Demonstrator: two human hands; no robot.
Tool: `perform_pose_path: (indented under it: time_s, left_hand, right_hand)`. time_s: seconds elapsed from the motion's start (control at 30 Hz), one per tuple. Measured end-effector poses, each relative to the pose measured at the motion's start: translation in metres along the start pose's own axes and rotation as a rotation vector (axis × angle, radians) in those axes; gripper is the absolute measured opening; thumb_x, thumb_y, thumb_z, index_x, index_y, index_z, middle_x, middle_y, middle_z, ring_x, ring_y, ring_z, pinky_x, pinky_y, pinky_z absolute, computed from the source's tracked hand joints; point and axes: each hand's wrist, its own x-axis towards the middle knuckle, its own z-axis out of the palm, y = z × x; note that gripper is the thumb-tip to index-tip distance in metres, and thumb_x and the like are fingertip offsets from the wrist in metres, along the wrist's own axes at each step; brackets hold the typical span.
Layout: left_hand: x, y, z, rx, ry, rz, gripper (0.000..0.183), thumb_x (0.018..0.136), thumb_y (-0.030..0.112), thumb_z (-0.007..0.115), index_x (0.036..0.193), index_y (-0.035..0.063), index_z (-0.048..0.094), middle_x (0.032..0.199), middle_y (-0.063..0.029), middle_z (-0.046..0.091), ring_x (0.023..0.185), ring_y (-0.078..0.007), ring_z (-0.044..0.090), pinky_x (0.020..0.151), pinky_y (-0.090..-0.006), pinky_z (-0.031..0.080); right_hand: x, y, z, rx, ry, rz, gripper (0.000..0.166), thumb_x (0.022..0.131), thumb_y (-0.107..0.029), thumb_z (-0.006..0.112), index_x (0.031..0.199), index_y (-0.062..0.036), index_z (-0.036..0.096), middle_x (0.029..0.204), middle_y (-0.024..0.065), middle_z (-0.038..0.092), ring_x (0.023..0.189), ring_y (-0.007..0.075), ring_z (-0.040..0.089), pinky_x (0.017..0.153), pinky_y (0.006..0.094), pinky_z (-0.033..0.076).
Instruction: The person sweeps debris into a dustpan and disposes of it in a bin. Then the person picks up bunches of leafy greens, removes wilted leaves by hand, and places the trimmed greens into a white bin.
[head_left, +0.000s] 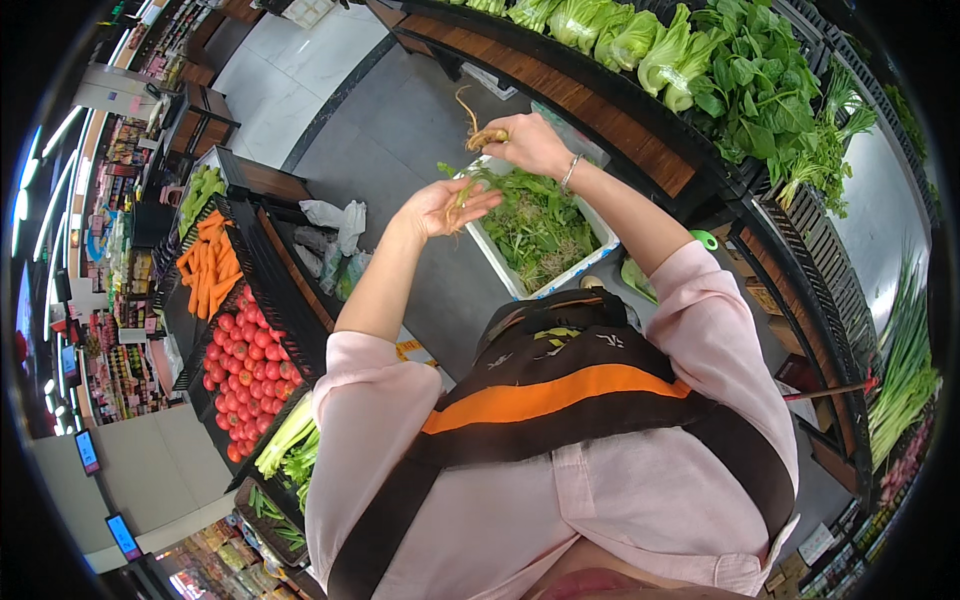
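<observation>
My left hand (450, 208) is turned palm up. Across its fingers, by the thumb, lies a thin rooted green sprig (459, 196), whose leaves partly overlap the greens behind. In my right hand (534, 142) is a small bunch of yellowish-brown roots (486, 138), one long root trailing off its end. Both hands are above the far left part of a white foam box (498, 267) on the floor. Inside the box is a heap of loose leafy greens (544, 225) mixed with pale, stringy roots.
Left stands a produce display with carrots (206, 266), tomatoes (251, 367) and celery (289, 435). A wood-edged shelf (630, 135) curves along the right, bearing lettuce (600, 34) and spinach (772, 90). Crumpled plastic bags (337, 229) lie beneath the left display.
</observation>
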Motion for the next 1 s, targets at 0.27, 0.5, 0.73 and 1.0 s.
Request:
perform_pose_path:
  time_s: [0.27, 0.5, 0.73, 1.0]
  left_hand:
    - [0.013, -0.028, 0.007, 0.057, 0.013, 0.140, 0.040, 0.099, 0.027, 0.041, 0.117, -0.0062, 0.052, 0.117, -0.0234, 0.059, 0.112, -0.0359, 0.057, 0.085, -0.0433, 0.056]
    - [0.011, -0.035, 0.023, 0.096, 0.061, 0.146, 0.038, 0.099, 0.029, 0.040, 0.111, -0.0023, 0.057, 0.108, -0.0208, 0.064, 0.104, -0.0345, 0.063, 0.085, -0.0436, 0.056]
    - [0.012, -0.035, 0.018, 0.042, 0.079, 0.206, 0.032, 0.099, 0.025, 0.040, 0.108, -0.0001, 0.057, 0.107, -0.0197, 0.064, 0.097, -0.0345, 0.065, 0.087, -0.0460, 0.055]
    - [0.010, -0.002, -0.015, -0.194, 0.144, 0.213, 0.025, 0.097, 0.024, 0.048, 0.101, 0.0009, 0.055, 0.090, -0.0127, 0.063, 0.079, -0.0225, 0.066, 0.069, -0.0332, 0.059]
  right_hand:
    - [-0.015, -0.003, 0.020, -0.125, -0.251, -0.119, 0.028, 0.073, -0.032, 0.070, 0.095, -0.0154, 0.073, 0.085, 0.0159, 0.069, 0.079, 0.0350, 0.066, 0.075, 0.0416, 0.053]
    - [-0.026, -0.002, 0.025, -0.140, -0.201, -0.151, 0.023, 0.074, -0.028, 0.070, 0.092, -0.0149, 0.073, 0.085, 0.0150, 0.067, 0.075, 0.0354, 0.064, 0.070, 0.0415, 0.052]
    - [-0.035, -0.012, 0.021, -0.119, -0.253, -0.169, 0.025, 0.073, -0.024, 0.072, 0.094, -0.0110, 0.072, 0.098, 0.0138, 0.063, 0.089, 0.0343, 0.062, 0.079, 0.0408, 0.050]
    - [-0.027, 0.015, -0.003, 0.650, -0.428, 0.118, 0.051, 0.077, -0.009, 0.053, 0.127, -0.0022, 0.048, 0.091, 0.0029, 0.056, 0.070, 0.0109, 0.049, 0.063, 0.0237, 0.043]
